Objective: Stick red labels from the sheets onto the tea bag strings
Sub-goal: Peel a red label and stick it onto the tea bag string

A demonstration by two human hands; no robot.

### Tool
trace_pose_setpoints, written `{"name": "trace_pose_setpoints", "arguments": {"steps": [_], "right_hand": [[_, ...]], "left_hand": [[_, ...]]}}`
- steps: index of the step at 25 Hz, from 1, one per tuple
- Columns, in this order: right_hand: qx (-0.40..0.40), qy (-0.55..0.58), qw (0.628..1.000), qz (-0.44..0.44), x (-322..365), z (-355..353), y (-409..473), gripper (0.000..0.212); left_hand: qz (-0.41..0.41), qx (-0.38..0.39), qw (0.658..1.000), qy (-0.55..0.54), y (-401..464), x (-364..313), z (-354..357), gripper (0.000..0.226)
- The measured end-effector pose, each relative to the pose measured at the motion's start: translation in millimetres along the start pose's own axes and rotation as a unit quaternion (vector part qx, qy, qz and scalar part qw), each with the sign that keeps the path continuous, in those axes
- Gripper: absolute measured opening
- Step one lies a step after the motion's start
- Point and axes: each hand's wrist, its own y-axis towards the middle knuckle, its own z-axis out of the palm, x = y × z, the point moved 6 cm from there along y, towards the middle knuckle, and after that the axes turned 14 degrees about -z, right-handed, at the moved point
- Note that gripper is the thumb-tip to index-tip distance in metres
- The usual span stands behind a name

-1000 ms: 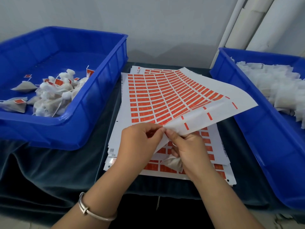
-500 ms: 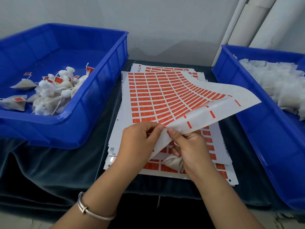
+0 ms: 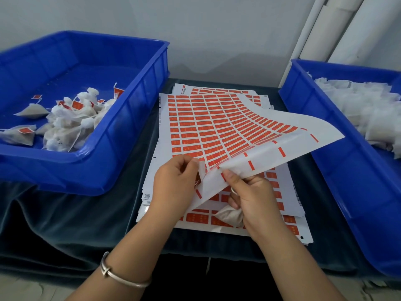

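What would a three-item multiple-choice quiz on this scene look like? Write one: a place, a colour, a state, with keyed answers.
1. Where do the tea bags that already carry red labels lie?
A. left bin
B. right bin
C. on the sheets

2. What colour are both bins?
A. green
B. blue
C. grey

3. How is the top label sheet?
A. flat
B. rolled up
C. near corner lifted

Answers:
1 A: the labelled tea bags sit in the left bin; the right bin holds plain ones.
2 B: both walls are blue.
3 C: the right hand lifts the top label sheet while the left hand peels at its edge.
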Motion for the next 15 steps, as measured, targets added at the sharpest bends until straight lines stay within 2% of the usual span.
{"name": "trace_pose_setpoints", "arguments": {"steps": [3, 6, 9, 14, 15], "right_hand": [[-0.008, 0.001, 1.0, 0.007, -0.5, -3.6, -1.0, 0.035], [-0.02, -0.006, 1.0, 0.014, -1.6, -7.3, -0.5, 0.019], [0.003, -0.074, 0.996, 0.045, -4.1, -11.8, -1.1, 0.018], [0.083, -0.138, 0.977, 0.14, 7.7, -33.8, -6.8, 0.036], [0.099, -0.141, 0.973, 0.151, 12.0, -40.8, -8.6, 0.033]], "left_hand": [[-0.054, 0.019, 0.996, -0.069, 3.7, 3.6, -1.8, 0.021], [-0.086, -0.013, 0.987, -0.136, 8.6, 6.0, -11.3, 0.021], [-0.084, -0.038, 0.979, -0.184, 10.8, 8.4, -17.9, 0.021], [-0.1, -0.03, 0.981, -0.163, 9.3, 19.0, -2.1, 0.02], [-0.108, -0.026, 0.981, -0.156, 9.7, 22.3, 2.1, 0.018]]}}
